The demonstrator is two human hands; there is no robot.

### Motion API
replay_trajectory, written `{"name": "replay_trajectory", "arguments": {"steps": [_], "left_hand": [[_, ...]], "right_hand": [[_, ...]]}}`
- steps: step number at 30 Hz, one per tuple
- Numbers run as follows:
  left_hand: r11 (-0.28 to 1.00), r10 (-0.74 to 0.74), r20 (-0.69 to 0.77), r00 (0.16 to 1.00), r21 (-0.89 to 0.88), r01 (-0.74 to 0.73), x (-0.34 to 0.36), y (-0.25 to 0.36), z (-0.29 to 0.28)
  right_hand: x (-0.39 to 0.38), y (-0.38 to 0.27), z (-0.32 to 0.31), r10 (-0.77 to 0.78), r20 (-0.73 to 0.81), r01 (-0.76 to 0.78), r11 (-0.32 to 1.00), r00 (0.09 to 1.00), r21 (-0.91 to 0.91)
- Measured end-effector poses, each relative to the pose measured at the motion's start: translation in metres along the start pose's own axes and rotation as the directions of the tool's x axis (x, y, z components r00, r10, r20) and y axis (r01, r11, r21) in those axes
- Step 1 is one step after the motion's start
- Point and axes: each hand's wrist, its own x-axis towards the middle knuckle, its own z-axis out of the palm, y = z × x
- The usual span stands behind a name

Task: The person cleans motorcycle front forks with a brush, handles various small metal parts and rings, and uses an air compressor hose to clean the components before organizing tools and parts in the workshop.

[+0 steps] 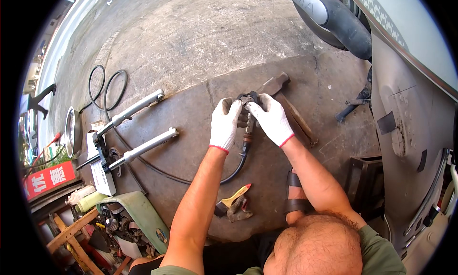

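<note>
Both my hands wear white knit gloves with red cuffs and come together at mid-floor. A small dark, roundish metal part point(247, 99) is pinched between the thumbs and fingers of my left hand point(226, 121) and my right hand point(271, 118). Its underside is hidden by the gloves. Just below it, a metal fitting point(247, 135) ends a black hose point(241, 163); whether it touches the part I cannot tell. A hammer with a heavy head point(274, 84) and wooden handle point(296, 119) lies beyond and beside my right hand.
To the left lies a fork assembly with two silver tubes point(143, 104). A yellow-handled brush point(234, 197) and a dark rag-like item point(238, 210) are near my left forearm. A scooter point(400, 98) stands right, beside a dark metal stool point(365, 177). A cluttered green bin point(143, 213) sits lower left.
</note>
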Motion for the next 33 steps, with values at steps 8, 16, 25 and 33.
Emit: {"name": "replay_trajectory", "arguments": {"steps": [8,16,25,33], "left_hand": [[0.999,-0.037,0.012,0.999,0.036,0.036,-0.002,-0.005,-0.004],[1.0,-0.017,0.013,1.0,0.025,0.016,-0.001,-0.005,-0.003],[0.997,0.078,0.094,0.993,0.009,-0.079,-0.006,-0.014,0.001],[0.992,0.121,0.045,0.992,0.024,-0.122,-0.003,-0.018,0.002]], "right_hand": [[0.0,-0.008,-0.01,0.393,0.09,-0.403,0.891,0.915,0.209],[0.001,0.012,-0.002,0.104,0.013,-0.103,0.953,0.995,0.285],[0.006,0.016,-0.007,0.105,0.114,-0.093,0.989,0.988,-0.111],[0.006,0.02,-0.012,0.021,0.231,-0.001,0.996,0.973,-0.087]]}}
